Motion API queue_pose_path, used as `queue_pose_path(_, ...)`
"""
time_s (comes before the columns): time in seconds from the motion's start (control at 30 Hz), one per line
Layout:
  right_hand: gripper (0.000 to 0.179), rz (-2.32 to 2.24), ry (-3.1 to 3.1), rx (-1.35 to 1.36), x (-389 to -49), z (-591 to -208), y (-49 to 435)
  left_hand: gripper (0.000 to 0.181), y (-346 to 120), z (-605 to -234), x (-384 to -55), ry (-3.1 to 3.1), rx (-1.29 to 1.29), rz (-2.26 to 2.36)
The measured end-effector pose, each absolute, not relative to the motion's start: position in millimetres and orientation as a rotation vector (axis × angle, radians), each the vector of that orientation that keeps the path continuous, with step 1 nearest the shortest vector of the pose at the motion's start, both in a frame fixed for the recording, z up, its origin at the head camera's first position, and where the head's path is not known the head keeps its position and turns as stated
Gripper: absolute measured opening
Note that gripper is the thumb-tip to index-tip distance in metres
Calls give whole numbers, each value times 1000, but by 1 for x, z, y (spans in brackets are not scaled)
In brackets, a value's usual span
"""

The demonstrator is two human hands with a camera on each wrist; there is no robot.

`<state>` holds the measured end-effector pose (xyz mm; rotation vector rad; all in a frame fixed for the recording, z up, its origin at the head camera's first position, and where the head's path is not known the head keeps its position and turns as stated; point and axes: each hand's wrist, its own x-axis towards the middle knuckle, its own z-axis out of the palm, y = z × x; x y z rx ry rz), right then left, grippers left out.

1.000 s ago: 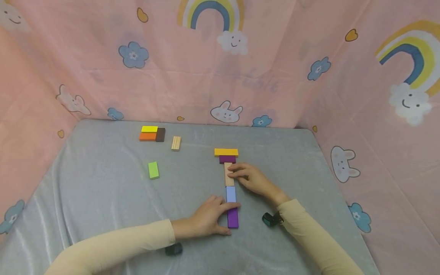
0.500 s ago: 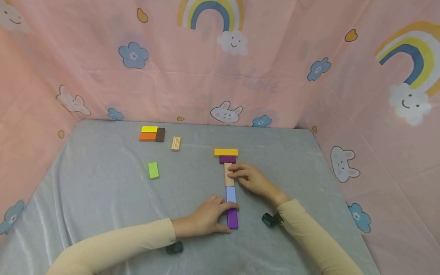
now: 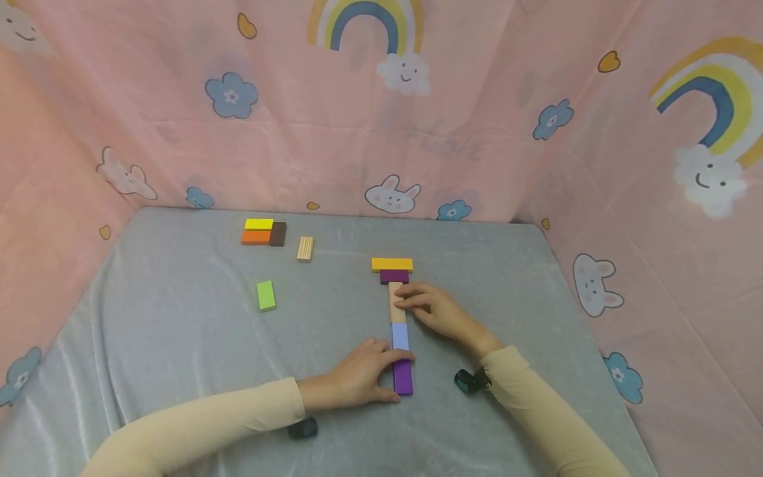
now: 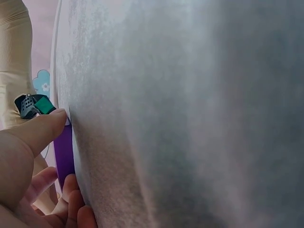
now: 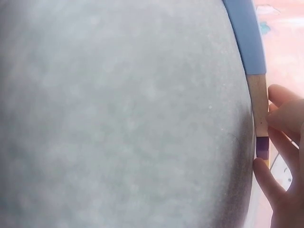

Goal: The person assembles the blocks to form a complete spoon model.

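Observation:
A row of blocks runs toward me in the head view: an amber block (image 3: 392,264) lying crosswise, a dark purple block (image 3: 395,277), a plain wooden block (image 3: 396,311), a light blue block (image 3: 400,335) and a violet block (image 3: 403,379). My left hand (image 3: 360,376) holds the violet block, its thumb by the near end and index finger across the far end. The left wrist view shows the thumb and fingers around this violet block (image 4: 64,154). My right hand (image 3: 444,311) rests its fingertips on the plain wooden block (image 5: 258,102).
A yellow block (image 3: 259,224), an orange block (image 3: 256,238) and a dark brown block (image 3: 278,234) sit together at the back left. Near them lie a striped block (image 3: 305,249) and a lime green block (image 3: 266,295). Grey cloth (image 3: 179,318) covers the table; a pink curtain (image 3: 286,146) surrounds it.
The violet block and my left index fingertip have shifted very slightly left. My right hand stays still on the plain wooden block.

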<state>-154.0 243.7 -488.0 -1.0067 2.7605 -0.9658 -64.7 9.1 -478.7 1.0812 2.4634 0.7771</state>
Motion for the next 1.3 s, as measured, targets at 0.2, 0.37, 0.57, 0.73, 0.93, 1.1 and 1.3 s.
queue_pose_path(0.2,30,-968,2756,-979,-153,-487,243,70,9,-478,-65,2452,1072,799)
queue_pose_path(0.37,29,-982,2742,-953,-154,-486,243,75,9,-477,-68,2436,1044,835)
queue_pose_path(0.57,30,-993,2740,-962,-155,-487,243,75,5,-476,-72,2381,1051,965)
queue_pose_path(0.73,29,-970,2752,-969,-154,-487,243,74,-2,-471,-79,2337,1052,1076)
queue_pose_path(0.93,29,-953,2753,-949,-154,-487,242,73,-23,-459,-91,2333,964,1194)
queue_pose_path(1.1,29,-946,2754,-939,-154,-486,243,72,-52,-453,-109,2419,857,1295)
queue_pose_path(1.3,29,-944,2741,-944,-154,-487,245,70,-101,-448,-129,2587,699,1407)
